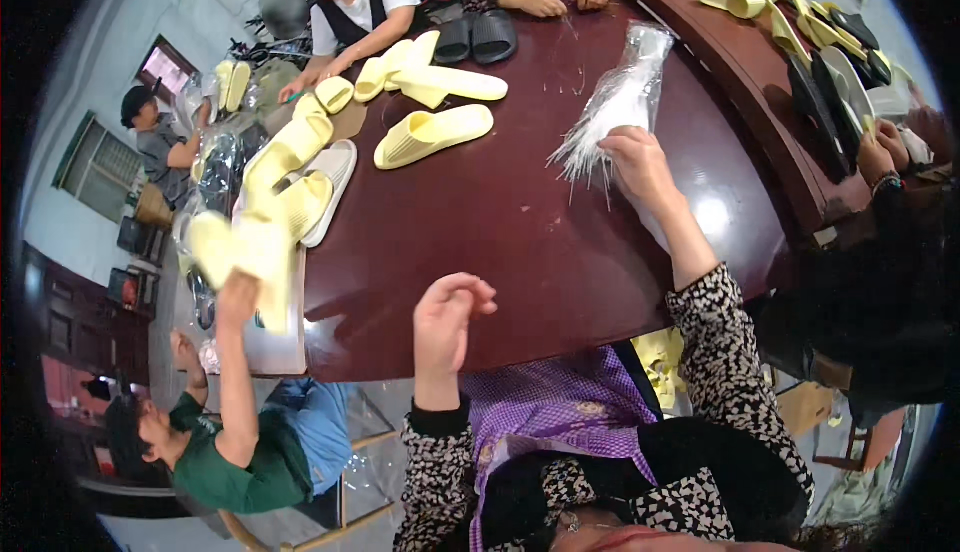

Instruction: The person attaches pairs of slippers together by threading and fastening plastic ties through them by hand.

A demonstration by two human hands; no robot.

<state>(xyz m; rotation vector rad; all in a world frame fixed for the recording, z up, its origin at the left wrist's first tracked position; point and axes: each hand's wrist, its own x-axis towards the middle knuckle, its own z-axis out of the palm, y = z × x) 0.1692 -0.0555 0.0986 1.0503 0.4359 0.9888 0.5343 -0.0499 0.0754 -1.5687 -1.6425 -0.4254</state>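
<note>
My right hand [640, 164] reaches over the table, its fingers pinched at the loose ends of a bundle of thin white plastic strands [598, 142]. The far part of the bundle lies in a clear plastic bag [650, 52]. My left hand [450, 317] is raised above the near table edge, fingers curled in toward the thumb, with nothing visible in it. Beyond it, a pale yellow slipper [435, 136] lies on the dark red table [500, 242]. How many strands the right fingers hold is too small to tell.
More yellow slippers [305, 132] are piled along the table's left side, where a person in green [250, 462] handles some. A black pair of slippers [475, 37] stands at the far edge. Other people sit across and at right, beside more slippers [800, 27].
</note>
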